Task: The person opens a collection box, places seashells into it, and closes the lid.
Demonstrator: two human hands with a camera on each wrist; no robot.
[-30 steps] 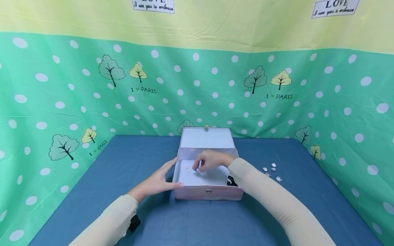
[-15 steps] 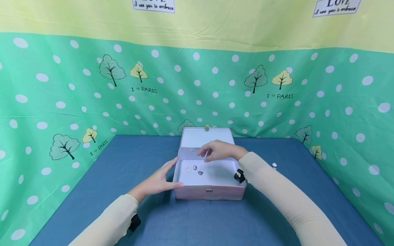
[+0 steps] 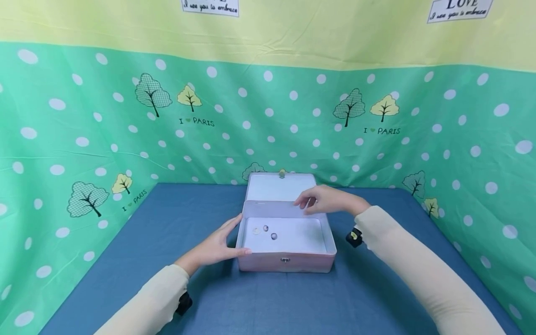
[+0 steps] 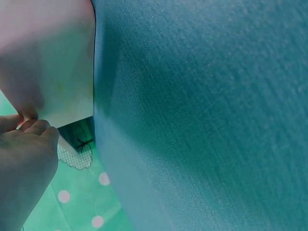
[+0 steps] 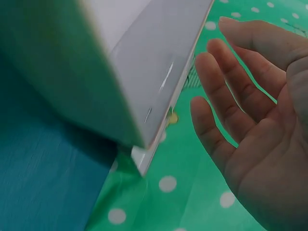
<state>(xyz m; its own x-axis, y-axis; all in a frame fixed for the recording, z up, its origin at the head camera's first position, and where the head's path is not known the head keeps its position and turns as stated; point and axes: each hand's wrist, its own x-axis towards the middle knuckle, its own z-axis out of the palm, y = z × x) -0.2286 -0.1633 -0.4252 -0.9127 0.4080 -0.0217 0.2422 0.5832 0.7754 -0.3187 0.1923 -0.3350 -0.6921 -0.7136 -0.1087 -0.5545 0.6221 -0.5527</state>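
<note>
A shallow pink box (image 3: 307, 263) with a pale inside stands on a blue table cover (image 3: 251, 307), its lid (image 3: 274, 187) tipped back at 12 o'clock, the side away from the person, and a small metal clasp (image 3: 285, 260) on its near face at 6 o'clock. On the box floor, a dark shiny stone (image 3: 265, 228) lies between 9 and 10 o'clock of the middle. A second stone (image 3: 274, 236) lies near it at 9 o'clock, and a pale round piece (image 3: 256, 231), too faint to make out, sits farther out toward the same wall. The left hand (image 3: 215, 246) is at 9 o'clock, thumb and fingers spread wide against the box, the thumb at the near corner and the fingertips along the side toward the far corner. The right hand (image 3: 328, 200) hangs between 1 and 2 o'clock, apart from the box; its fingers bend loosely, and the right wrist view shows a clear gap to the thumb and a bare palm. Both arms wear cream sleeves (image 3: 142, 302), reaching in from 7 and 4 o'clock. Beyond the table, at 12 o'clock, hangs a green backdrop (image 3: 284, 149) with white dots and printed trees
</note>
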